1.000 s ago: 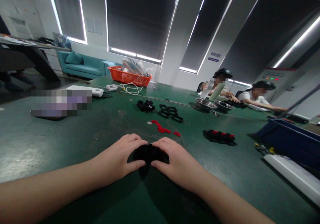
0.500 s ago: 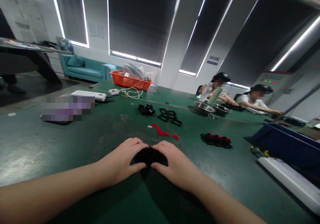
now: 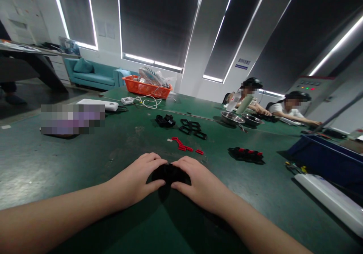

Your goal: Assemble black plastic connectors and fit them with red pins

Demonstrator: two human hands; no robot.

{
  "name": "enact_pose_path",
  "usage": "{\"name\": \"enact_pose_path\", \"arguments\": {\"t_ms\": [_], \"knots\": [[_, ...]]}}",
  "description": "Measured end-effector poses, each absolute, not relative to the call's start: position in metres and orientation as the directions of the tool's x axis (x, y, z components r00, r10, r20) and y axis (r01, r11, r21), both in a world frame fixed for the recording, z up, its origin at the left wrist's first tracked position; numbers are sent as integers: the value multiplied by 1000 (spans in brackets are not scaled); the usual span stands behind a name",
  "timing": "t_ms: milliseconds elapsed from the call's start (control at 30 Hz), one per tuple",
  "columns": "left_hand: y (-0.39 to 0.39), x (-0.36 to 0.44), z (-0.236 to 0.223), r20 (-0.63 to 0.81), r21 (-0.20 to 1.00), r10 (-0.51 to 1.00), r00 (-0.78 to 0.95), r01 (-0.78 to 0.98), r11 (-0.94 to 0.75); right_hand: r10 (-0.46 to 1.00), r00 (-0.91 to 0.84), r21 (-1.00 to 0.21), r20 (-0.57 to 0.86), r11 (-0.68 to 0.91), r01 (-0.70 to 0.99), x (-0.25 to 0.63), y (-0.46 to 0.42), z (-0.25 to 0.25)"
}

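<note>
Between my two hands is a dark black plastic part (image 3: pixel 170 174), its details lost in shadow. My left hand (image 3: pixel 143 176) grips its left end, thumb at the near side and fingers curled over the far side. On the right end, my right hand (image 3: pixel 193 178) holds it in a mirrored grip. Just beyond lie several small red clips (image 3: pixel 184 148) in a loose line. Behind them are several black rectangular frames (image 3: pixel 193 127) and a clump of black parts (image 3: pixel 165 120). To the right sits a black assembly with red pieces (image 3: pixel 246 155).
An orange basket (image 3: pixel 147 87) with a fan stands at the back, near a white cable (image 3: pixel 150 102). Metal bowls (image 3: pixel 231 118) are at the back right, by two people. At right are a blue bin (image 3: pixel 326 163) and a long white box (image 3: pixel 329 201).
The view has shifted slightly. Both hands keep nearly the same grip on the black plastic part, and the loose parts on the table lie as before.
</note>
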State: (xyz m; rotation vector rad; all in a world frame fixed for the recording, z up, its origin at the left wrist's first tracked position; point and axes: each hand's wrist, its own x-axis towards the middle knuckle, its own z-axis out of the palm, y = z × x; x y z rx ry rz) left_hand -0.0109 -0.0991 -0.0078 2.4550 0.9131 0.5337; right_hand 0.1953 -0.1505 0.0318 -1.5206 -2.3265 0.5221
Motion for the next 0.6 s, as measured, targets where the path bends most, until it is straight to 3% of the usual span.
{"name": "enact_pose_path", "arguments": {"t_ms": [600], "knots": [[-96, -12, -9, 189, 549, 679, 709, 497, -672, 929, -367, -526, 56, 340, 780, 196, -150, 28]]}}
